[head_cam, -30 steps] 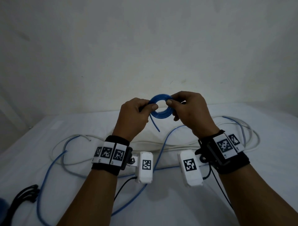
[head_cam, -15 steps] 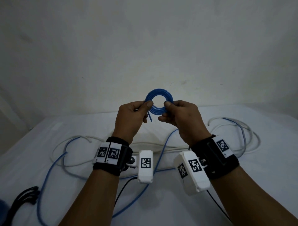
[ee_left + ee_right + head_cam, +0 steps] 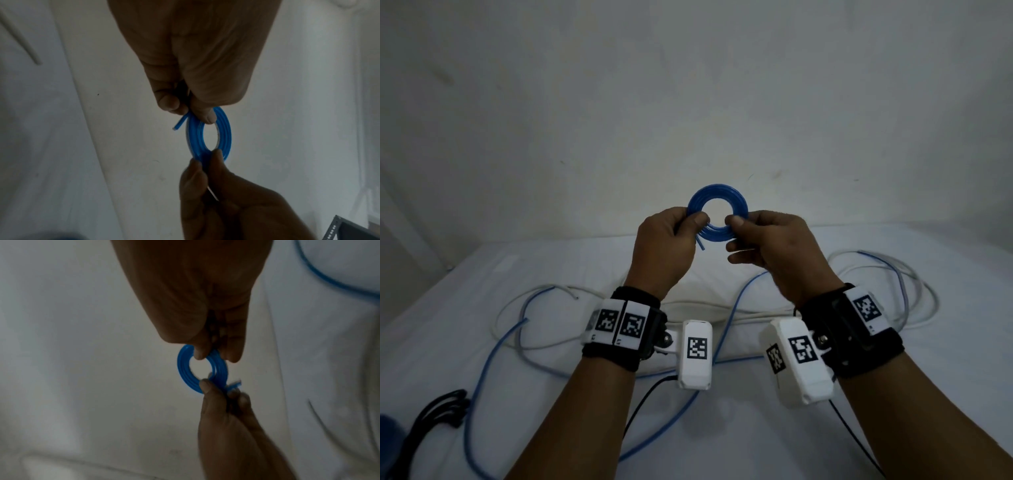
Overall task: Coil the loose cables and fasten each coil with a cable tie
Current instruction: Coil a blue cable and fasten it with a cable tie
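A small blue cable coil [image 3: 717, 192] is held up in front of the wall, its ring facing me. My left hand [image 3: 693, 221] pinches its left side between thumb and fingers, and a short free end [image 3: 700, 241] pokes out just below that grip. My right hand [image 3: 738, 222] pinches the opposite side. The left wrist view has the coil [image 3: 225, 129] between both hands, with a thin pale strip [image 3: 212, 194] showing at the right hand's fingers. From the right wrist, the coil [image 3: 183, 369] hangs under the right fingertips [image 3: 200, 354].
Below the hands, a long loose blue cable [image 3: 726, 329] snakes over the white sheet [image 3: 945, 394]. Grey-white cables [image 3: 914, 284] loop at the right and left. A black cable bundle [image 3: 441, 407] lies at the lower left edge. A plain wall stands close behind.
Both hands lifted the coil a little and turned it until the ring faces me. The free end sticking out at the left hand now looks shorter.
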